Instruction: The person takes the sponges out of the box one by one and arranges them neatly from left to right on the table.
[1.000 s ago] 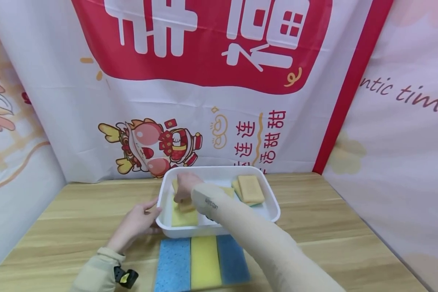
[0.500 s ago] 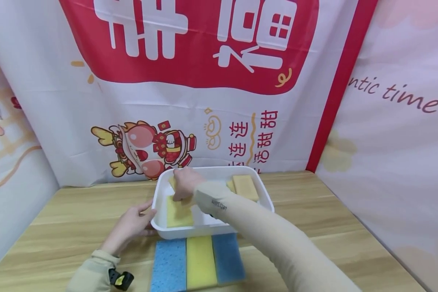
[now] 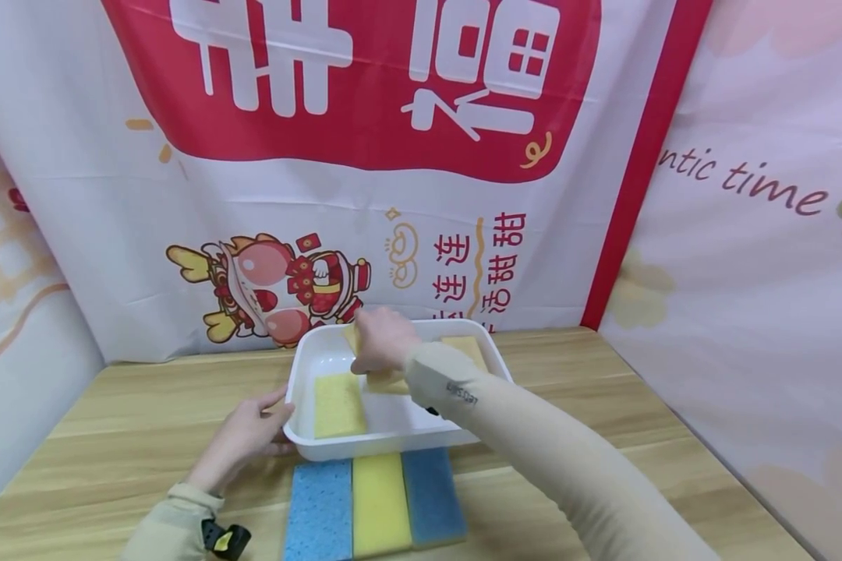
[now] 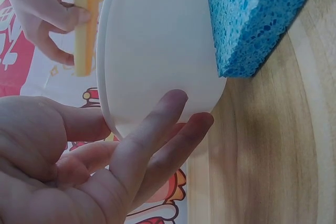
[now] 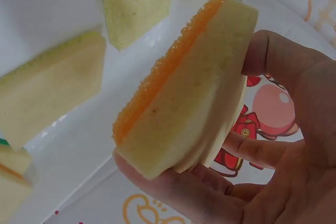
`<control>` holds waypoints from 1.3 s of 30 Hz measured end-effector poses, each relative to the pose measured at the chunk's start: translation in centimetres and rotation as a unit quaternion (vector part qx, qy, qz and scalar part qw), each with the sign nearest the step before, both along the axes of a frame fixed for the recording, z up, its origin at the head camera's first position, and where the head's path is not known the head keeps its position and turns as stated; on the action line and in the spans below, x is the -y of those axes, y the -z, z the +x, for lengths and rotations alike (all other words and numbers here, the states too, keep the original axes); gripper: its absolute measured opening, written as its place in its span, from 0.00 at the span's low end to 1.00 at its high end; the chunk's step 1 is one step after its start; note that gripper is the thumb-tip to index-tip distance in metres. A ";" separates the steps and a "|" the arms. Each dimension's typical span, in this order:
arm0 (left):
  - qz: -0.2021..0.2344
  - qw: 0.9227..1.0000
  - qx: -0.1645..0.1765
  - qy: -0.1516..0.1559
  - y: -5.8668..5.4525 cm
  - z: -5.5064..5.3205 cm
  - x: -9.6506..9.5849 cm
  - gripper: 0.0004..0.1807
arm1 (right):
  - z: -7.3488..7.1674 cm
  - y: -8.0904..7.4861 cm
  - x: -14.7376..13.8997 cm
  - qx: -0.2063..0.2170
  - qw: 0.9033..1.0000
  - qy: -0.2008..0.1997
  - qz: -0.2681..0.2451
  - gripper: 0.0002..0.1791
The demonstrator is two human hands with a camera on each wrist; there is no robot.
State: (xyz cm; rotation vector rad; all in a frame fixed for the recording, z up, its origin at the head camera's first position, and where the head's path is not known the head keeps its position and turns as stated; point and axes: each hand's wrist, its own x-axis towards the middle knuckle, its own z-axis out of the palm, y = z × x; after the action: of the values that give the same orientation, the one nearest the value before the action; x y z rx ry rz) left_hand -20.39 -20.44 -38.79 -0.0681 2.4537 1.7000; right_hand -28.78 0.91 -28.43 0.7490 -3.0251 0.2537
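Cream and orange sponge (image 5: 184,98): it is up in the right hand (image 3: 386,340), pinched between the thumb and the fingers. The hand covers most of it from above, and a bit pokes out on the hand's left side. Closest to us on the bench (image 3: 533,487), three flat sponges lie in a row by the tray's front edge. From left to right they are a light blue sponge (image 3: 320,510), a yellow sponge (image 3: 381,506) and a dark blue sponge (image 3: 431,496). The left hand (image 3: 249,428) is at the left edge of the white tray (image 3: 386,446), with its fingers fairly straight and spread against the outside wall. In the tray, a pale yellow sponge (image 3: 339,405) lies flat near the front left corner. Past it, near the middle, is a tan sponge (image 3: 386,383), partly under the right sleeve (image 3: 533,444). Another tan block (image 3: 466,348) is near the back right corner, partly hidden too. The pinched sponge is farther back, up near the tray's back edge, left of the middle. Behind the tray hangs a white cloth (image 3: 407,191) with a cartoon dragon (image 3: 263,288).
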 end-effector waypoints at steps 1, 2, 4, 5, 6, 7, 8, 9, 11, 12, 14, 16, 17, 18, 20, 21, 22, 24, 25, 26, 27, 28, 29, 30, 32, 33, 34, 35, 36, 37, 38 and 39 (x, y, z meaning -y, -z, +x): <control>-0.003 1.000 0.004 0.000 0.0 0.0 0.1 0.31 | 0.1 -0.2 -0.2 0.003 1.000 0.001 -0.004 0.24; -0.008 1.000 0.007 0.000 0.0 0.0 0.1 0.32 | 0.3 -0.3 -0.3 0.003 1.000 0.000 -0.007 0.25; -0.014 1.000 0.011 0.001 0.0 0.0 0.2 0.32 | 0.6 -0.6 -0.6 0.005 1.000 -0.002 -0.011 0.25; -0.014 1.000 0.012 0.000 0.1 0.0 0.2 0.32 | 0.7 -0.6 -0.8 0.002 1.000 -0.003 -0.010 0.25; -0.013 1.000 0.012 0.001 0.1 0.0 0.2 0.32 | 0.9 -0.7 -0.9 -0.001 1.000 -0.006 -0.009 0.25; -0.012 1.000 0.012 0.001 0.1 0.0 0.2 0.32 | 1.1 -0.7 -1.0 -0.008 1.000 -0.010 -0.007 0.25; -0.010 1.000 0.011 0.002 0.2 0.0 0.2 0.32 | 1.4 -0.8 -1.2 -0.015 1.000 -0.014 -0.005 0.26; -0.008 1.000 0.010 0.003 0.2 0.0 0.2 0.32 | 1.6 -0.9 -1.3 -0.018 1.000 -0.016 -0.005 0.26; -0.005 1.000 0.009 0.004 0.2 0.0 0.1 0.32 | 2.1 -1.0 -1.6 -0.027 0.999 -0.021 -0.005 0.26; -0.004 1.000 0.008 0.005 0.3 0.0 0.1 0.32 | 2.3 -1.1 -1.7 -0.029 0.999 -0.022 -0.007 0.26; -0.003 1.000 0.008 0.004 0.3 0.0 0.0 0.32 | 2.8 -1.2 -2.0 -0.034 0.999 -0.023 -0.012 0.27; -0.004 1.000 0.009 0.002 0.2 0.0 0.0 0.32 | 3.3 -1.3 -2.1 -0.037 0.999 -0.022 -0.014 0.29; -0.002 1.000 0.009 0.002 0.2 -0.1 -0.1 0.32 | 3.6 -1.3 -2.1 -0.040 0.999 -0.020 -0.011 0.30; 0.000 1.000 0.010 0.002 0.2 -0.1 -0.1 0.31 | 3.9 -1.3 -2.2 -0.041 0.999 -0.016 -0.010 0.31; 0.003 1.000 0.010 0.000 0.2 -0.1 -0.1 0.31 | 4.6 -1.4 -2.2 -0.043 0.999 -0.011 -0.004 0.34; 0.002 1.000 0.010 0.001 0.2 -0.1 -0.1 0.32 | 4.8 -1.4 -2.2 -0.045 0.999 -0.007 0.000 0.35; 0.004 1.000 0.008 0.002 0.2 -0.1 -0.1 0.32 | 5.1 -1.4 -2.2 -0.048 0.999 -0.004 0.005 0.36; 0.001 1.000 0.007 0.002 0.1 -0.1 -0.1 0.31 | 5.6 -1.5 -2.3 -0.056 0.998 -0.001 0.012 0.38; -0.002 1.000 0.007 0.002 0.1 0.0 -0.1 0.31 | 5.8 -1.5 -2.3 -0.060 0.998 -0.001 0.014 0.39; -0.004 1.000 0.007 0.002 0.1 0.0 -0.1 0.31 | 6.0 -1.5 -2.4 -0.063 0.998 0.000 0.015 0.39; -0.008 1.000 0.007 0.003 0.1 0.1 0.0 0.31 | 6.2 -1.6 -2.5 -0.064 0.998 -0.001 0.014 0.39; -0.008 1.000 0.007 0.003 0.0 0.1 0.0 0.31 | 6.4 -1.6 -2.6 -0.065 0.998 -0.001 0.013 0.39; -0.011 1.000 0.007 0.003 0.0 0.1 0.0 0.31 | 6.6 -1.7 -2.7 -0.064 0.998 -0.003 0.011 0.39; -0.011 1.000 0.007 0.003 0.0 0.1 0.0 0.32 | 6.8 -1.8 -2.9 -0.064 0.998 -0.004 0.007 0.39; -0.005 1.000 0.007 0.002 0.0 0.0 0.0 0.31 | 7.3 -1.9 -3.2 -0.061 0.998 -0.006 -0.004 0.39; -0.005 1.000 0.008 0.000 0.0 0.0 0.0 0.31 | 7.5 -2.0 -3.3 -0.060 0.998 -0.006 -0.009 0.39; -0.007 1.000 0.008 -0.001 0.0 0.0 0.1 0.32 | 7.6 -2.1 -3.5 -0.061 0.998 -0.006 -0.014 0.39; -0.007 1.000 0.008 -0.002 0.0 0.0 0.1 0.32 | 7.8 -2.2 -3.7 -0.058 0.998 -0.005 -0.022 0.40; -0.008 1.000 0.009 -0.002 0.0 -0.1 0.1 0.31 | 8.0 -2.2 -3.9 -0.056 0.998 -0.004 -0.029 0.40; -0.009 1.000 0.010 -0.002 0.0 -0.1 0.1 0.31 | 8.1 -2.3 -4.1 -0.053 0.998 -0.003 -0.036 0.41; -0.011 1.000 0.010 -0.001 0.0 -0.1 0.2 0.31 | 8.3 -2.3 -4.3 -0.052 0.998 -0.002 -0.041 0.42; -0.014 1.000 0.010 -0.001 0.0 -0.1 0.2 0.31 | 8.4 -2.2 -4.5 -0.053 0.998 -0.002 -0.044 0.42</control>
State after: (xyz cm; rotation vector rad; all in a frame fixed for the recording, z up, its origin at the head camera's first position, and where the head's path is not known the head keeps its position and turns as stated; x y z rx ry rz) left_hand -20.52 -20.61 -38.82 -0.0919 2.4637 1.6575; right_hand -20.34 5.45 -26.18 0.7362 -2.8926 0.3336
